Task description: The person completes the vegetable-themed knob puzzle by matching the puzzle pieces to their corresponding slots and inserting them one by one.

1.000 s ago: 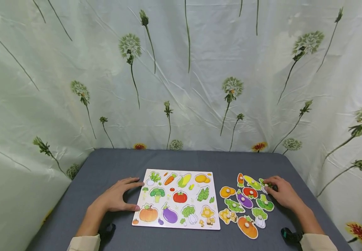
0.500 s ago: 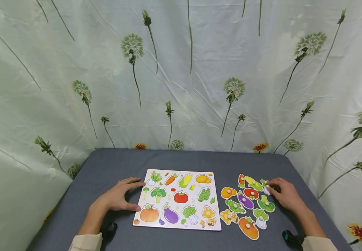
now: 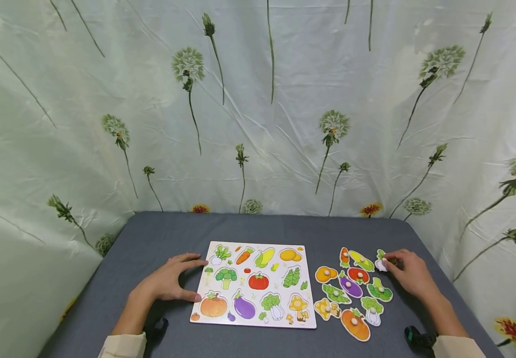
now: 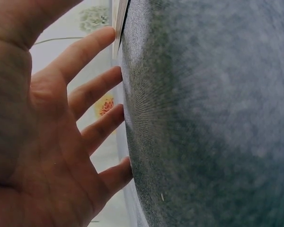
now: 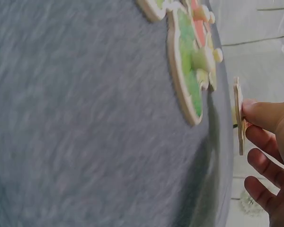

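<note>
My right hand [image 3: 407, 273] pinches a turnip puzzle piece [image 3: 380, 263] between thumb and fingers, beyond the right side of a group of loose vegetable pieces. Edge-on in the right wrist view, the turnip piece [image 5: 239, 118] is raised off the cloth. A white vegetable puzzle board [image 3: 276, 288] lies flat in the middle of the table. Along its left edge my left hand [image 3: 166, 281] spreads thumb and index finger, their tips right at the rim. Splayed fingers of the left hand [image 4: 61, 123] show in the left wrist view, several tips down at the cloth.
Knobbed pieces lie close together right of the board, among them an eggplant [image 3: 350, 287], a tomato [image 3: 357, 275], a corn [image 3: 362, 261] and a pumpkin [image 3: 355, 325]. A grey cloth [image 3: 249, 226] covers the table. Behind it hangs a dandelion-printed curtain [image 3: 258, 124].
The right hand has taken hold of the turnip piece and lifted it slightly, a little away from the other pieces. The left hand has stayed at the board's edge.
</note>
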Demonstrator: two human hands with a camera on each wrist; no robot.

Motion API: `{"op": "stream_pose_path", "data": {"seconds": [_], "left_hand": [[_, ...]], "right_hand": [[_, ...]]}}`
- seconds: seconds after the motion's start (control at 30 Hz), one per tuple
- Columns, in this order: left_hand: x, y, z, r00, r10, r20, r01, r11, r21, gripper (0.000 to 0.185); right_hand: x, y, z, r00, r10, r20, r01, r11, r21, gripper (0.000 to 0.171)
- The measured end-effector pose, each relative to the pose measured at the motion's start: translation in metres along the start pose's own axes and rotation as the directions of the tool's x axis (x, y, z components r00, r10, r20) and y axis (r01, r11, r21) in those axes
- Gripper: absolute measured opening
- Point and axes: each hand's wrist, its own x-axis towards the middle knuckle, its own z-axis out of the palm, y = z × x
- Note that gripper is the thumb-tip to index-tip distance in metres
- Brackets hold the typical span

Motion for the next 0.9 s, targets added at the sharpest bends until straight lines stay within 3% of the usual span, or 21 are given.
{"op": "stream_pose_path", "data": {"seconds": [0.43,0.9], "left_hand": [[-0.002,0.001,-0.001,1.0,-0.013,0.002,0.013,1.0,-0.005,0.094],[-0.001,0.0,-0.001,1.0,-0.013,0.006,0.013,1.0,-0.009,0.094]], "right_hand": [[0.019,-0.045,0.006,0.999,-0.032,-0.035,0.034,0.998,0.052,0.02],[0.045,-0.097,0.028,0.996,-0.094,0.001,0.093,0.988,0.121,0.015]]}}
